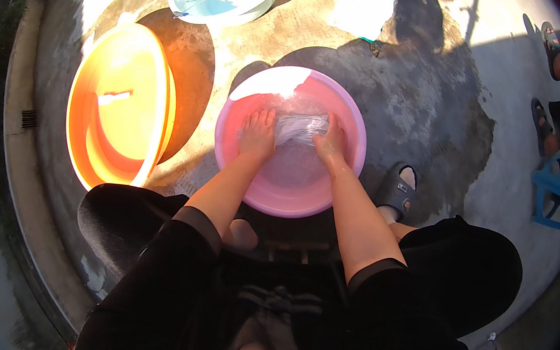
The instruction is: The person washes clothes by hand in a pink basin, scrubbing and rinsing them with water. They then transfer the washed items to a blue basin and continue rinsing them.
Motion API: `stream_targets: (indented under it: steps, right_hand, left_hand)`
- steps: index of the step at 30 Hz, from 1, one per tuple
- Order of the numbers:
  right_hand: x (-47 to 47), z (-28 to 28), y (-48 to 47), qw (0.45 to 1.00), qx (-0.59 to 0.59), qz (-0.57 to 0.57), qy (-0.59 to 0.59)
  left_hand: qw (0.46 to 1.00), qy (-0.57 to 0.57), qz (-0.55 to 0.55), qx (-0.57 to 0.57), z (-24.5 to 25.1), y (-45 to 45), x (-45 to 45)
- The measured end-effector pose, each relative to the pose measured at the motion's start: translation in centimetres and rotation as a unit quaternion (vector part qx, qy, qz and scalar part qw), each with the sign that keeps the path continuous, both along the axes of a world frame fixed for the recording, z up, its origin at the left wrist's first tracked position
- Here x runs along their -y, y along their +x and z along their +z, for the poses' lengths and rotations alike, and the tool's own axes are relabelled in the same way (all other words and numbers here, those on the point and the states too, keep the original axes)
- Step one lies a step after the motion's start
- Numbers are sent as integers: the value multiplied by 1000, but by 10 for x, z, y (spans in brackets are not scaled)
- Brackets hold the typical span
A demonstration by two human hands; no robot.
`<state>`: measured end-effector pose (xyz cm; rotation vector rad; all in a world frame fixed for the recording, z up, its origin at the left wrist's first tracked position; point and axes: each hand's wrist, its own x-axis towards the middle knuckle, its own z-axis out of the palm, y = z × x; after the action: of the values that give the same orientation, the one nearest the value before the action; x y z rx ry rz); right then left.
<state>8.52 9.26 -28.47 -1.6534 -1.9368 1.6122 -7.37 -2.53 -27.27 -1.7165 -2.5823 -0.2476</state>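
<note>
In front of me a pink plastic basin stands on the concrete ground with water in it. A wet white cloth lies bunched crosswise in the water between my hands. At its right end my right hand grips it, thumb on the near side and fingers beyond. My left hand is laid palm down over the cloth's left end, fingers pointing away from me. What its palm and fingertips do underneath is hidden. Bright sunlight washes out the basin's far left rim.
An orange basin sits tilted in view at left. Beyond stands a pale blue basin holding whitish items. A white bag lies at the far side. At right are a blue plastic stool and another person's sandalled foot. My dark sandal is beside the pink basin.
</note>
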Motion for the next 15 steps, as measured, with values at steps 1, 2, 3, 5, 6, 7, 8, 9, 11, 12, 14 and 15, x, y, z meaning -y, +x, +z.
stream_targets:
  steps: [1,2,3,5,6,7,8,9,11,12,14,15]
  right_hand:
    - [8,-18,10,982,106,103,116]
    - [22,-25,11,980,122,135,84]
    - [26,-12,7,981,129,143,27]
    - [29,10,1,973,145,156,-90]
    - [28,-6,3,980,141,136,-25]
    - [26,-9,6,983,147,96,44]
    - [25,-9,5,981,150,53,112]
    - [25,-7,2,973,148,8,177]
    - [25,-22,-4,998,36,-45,17]
    - [18,-10,-8,974,-98,-87,-185]
    - [7,24,-12,751,-321,-148,-558]
    - [3,32,-11,733,-345,-137,-570]
  left_hand:
    - [996,-5,-31,-79,-5,19,3]
    - [996,-14,-57,-62,-16,43,10]
    - [994,-42,-101,-32,-22,49,15]
    - [969,-115,-213,45,-23,44,21]
    - [942,-159,-280,89,-20,38,21]
    - [957,-180,-207,97,-17,35,20]
    - [965,-200,-133,102,-5,29,15]
    - [968,-220,-59,102,5,19,13]
    - [987,-148,-36,55,5,30,-3]
    - [990,-117,-83,14,29,42,-14]
    - [991,-10,-133,-22,56,72,-28]
    - [994,12,-110,20,72,86,-34]
